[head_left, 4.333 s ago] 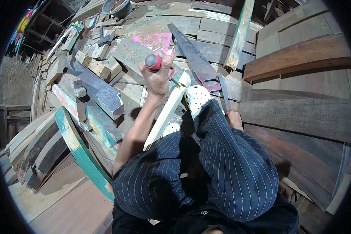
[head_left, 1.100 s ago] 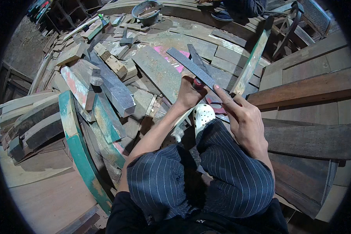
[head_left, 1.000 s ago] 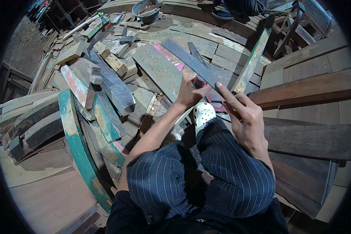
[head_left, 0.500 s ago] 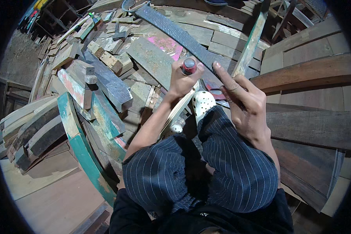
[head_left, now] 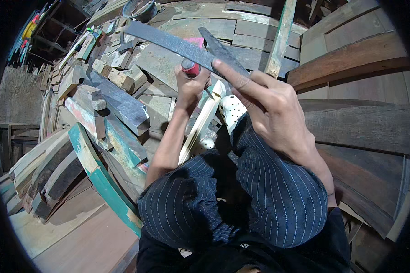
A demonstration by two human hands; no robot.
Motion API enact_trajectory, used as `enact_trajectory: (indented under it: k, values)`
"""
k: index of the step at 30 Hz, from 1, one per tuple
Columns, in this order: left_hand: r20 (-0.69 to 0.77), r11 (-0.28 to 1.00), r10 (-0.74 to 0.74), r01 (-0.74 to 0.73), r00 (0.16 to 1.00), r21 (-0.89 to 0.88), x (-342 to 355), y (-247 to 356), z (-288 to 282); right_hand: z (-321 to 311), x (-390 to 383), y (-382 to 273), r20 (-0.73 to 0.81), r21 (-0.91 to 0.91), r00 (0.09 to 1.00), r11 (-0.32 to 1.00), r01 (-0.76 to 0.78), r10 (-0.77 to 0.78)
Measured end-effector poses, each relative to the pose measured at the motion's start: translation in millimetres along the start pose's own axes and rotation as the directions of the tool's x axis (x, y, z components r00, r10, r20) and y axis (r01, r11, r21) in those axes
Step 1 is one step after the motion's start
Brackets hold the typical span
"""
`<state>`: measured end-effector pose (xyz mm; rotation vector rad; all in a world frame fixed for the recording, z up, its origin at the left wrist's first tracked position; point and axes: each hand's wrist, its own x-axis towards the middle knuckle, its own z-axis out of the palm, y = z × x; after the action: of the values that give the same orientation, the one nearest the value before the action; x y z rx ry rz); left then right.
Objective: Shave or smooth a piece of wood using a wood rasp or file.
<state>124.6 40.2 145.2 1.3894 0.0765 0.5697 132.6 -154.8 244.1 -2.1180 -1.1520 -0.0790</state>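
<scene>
My left hand [head_left: 192, 91] is closed around a tool with a red handle [head_left: 190, 68] that has a grey butt end. A thin metal shaft shows below that hand, close to the shaped tip of a pale wooden strip [head_left: 202, 120]. The strip slants between my feet. My right hand [head_left: 273, 102] grips a long flat rasp [head_left: 166, 43] with a rough grey face, its index finger laid along the metal. The rasp's far end points up and left, crossing just beyond the red handle. My fingers hide its near end.
White perforated clogs [head_left: 231, 109] are on my feet. A hammer [head_left: 126, 44] lies among wood offcuts at the upper left, near a bucket [head_left: 141, 10]. Curved teal-painted wood [head_left: 107, 186] lies at left. Stacked planks [head_left: 357, 127] line the right; an upright post [head_left: 281, 41] stands ahead.
The rasp has swung left and now passes close behind the red handle. Both hands appear further left in view, and more of the pale strip's tip shows. Both grips remain closed.
</scene>
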Motion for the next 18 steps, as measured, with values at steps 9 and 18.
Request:
enact_trajectory:
  k: [9,18]
  values:
    - [0.065,0.986,0.042,-0.031,0.997,-0.163,3,-7,-4,-5,6,-4,0.114,-0.176,0.993,0.984,0.015,0.005]
    - [0.041,0.974,-0.05,0.058,0.998,-0.219,1,-8,-5,0,4,4,0.125,-0.098,0.988,0.992,-0.08,0.092]
